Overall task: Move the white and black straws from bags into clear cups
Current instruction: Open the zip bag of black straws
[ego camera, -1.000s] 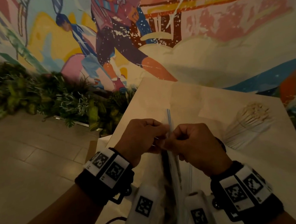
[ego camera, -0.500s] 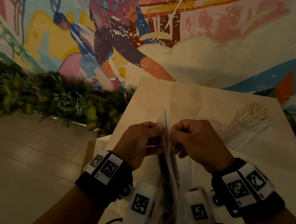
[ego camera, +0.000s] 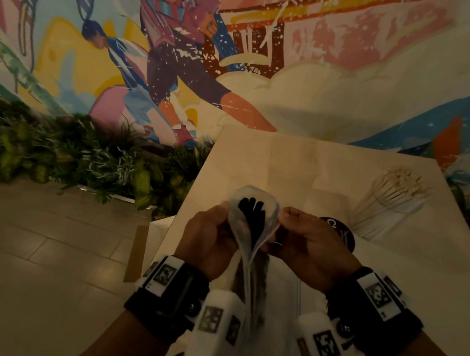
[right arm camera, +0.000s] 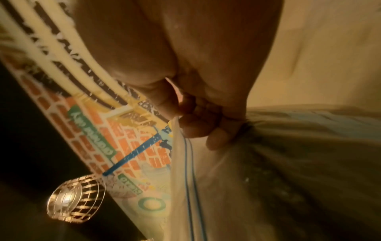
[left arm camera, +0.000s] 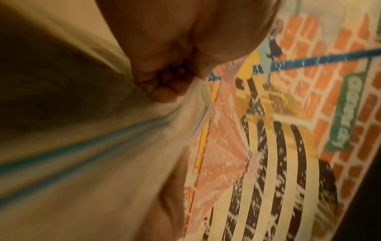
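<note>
A clear zip bag with a blue seal line hangs upright over the near edge of the cream table. Its mouth is spread wide and the tips of the black straws show inside. My left hand pinches the left lip of the bag. My right hand pinches the right lip of that bag. White straws fan out of a clear cup lying on the table to the right. A dark round lid or label peeks out behind my right hand.
A painted mural wall rises behind the table. Green plants line the tiled floor at the left. A caged hanging lamp shows in the right wrist view.
My hands have pulled apart, and the bag's sealed top has opened from a flat strip into a wide mouth showing the black straws.
</note>
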The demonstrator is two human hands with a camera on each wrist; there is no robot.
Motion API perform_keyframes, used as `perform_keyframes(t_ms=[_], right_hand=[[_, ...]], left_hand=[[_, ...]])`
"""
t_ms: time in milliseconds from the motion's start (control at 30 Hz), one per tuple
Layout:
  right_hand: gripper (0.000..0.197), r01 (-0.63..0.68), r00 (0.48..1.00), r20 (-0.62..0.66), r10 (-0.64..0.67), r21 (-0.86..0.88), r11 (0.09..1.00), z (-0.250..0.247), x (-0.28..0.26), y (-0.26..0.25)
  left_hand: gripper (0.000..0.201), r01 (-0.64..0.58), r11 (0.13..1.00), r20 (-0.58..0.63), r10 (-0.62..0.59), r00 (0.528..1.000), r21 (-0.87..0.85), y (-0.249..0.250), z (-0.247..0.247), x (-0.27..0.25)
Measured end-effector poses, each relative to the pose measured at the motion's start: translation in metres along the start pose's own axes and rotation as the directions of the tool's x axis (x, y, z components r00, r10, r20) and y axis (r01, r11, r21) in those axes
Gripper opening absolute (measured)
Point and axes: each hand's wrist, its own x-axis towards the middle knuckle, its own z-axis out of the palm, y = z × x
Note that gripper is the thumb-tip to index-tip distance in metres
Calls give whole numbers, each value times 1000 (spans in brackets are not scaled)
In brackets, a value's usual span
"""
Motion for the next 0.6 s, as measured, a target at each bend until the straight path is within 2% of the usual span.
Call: perform_keyframes(t_ms=[33,100,167,233,300,333,367,433,467,500,533,600], right_hand=[[16,15,1000,-21,-14,32,999,-2,0,1],[18,25,996,-81,-25,-6,1000,-3,-1,4],[24,20,990,-132,-53,-237,971,1,-5,2],[29,26,991,-93,-94,-560,828,8,-12,0],[27,75,992,-8,-126,-766,638,12,-17,-1],[25,90,990,5,-141,-794,601,12,-17,0],[25,94,987,-5,-158,-785,612,11,-18,1],[21,79,982,-62,-180,-728,681,9,-16,4],[18,56,983,-88,-161,-693,719,10,-16,4],[17,31,987,-102,-125,-644,764,10,-17,4],[17,8,990,-112,-91,-585,811,10,-17,4],[17,-27,985,-164,-54,-453,891,4,-19,1]], left_hand=[[41,-1,998,-6,1,1000,-55,3,-2,0],[42,-5,999,-8,5,1000,-40,4,-4,-1],[43,-20,995,-33,24,999,93,1,-3,-1],[43,-37,978,-42,47,998,207,0,2,-2],[42,-78,942,-37,95,995,327,3,9,-6],[39,-93,891,-19,113,993,445,5,12,-10],[35,-96,795,10,113,994,599,6,13,-15],[30,-65,573,55,35,998,817,6,13,-23],[25,-52,553,59,4,998,832,5,12,-25],[20,-43,602,52,3,999,798,4,9,-27],[17,-35,686,35,13,999,727,5,4,-27],[19,-22,874,4,23,1000,485,10,-7,-26]])
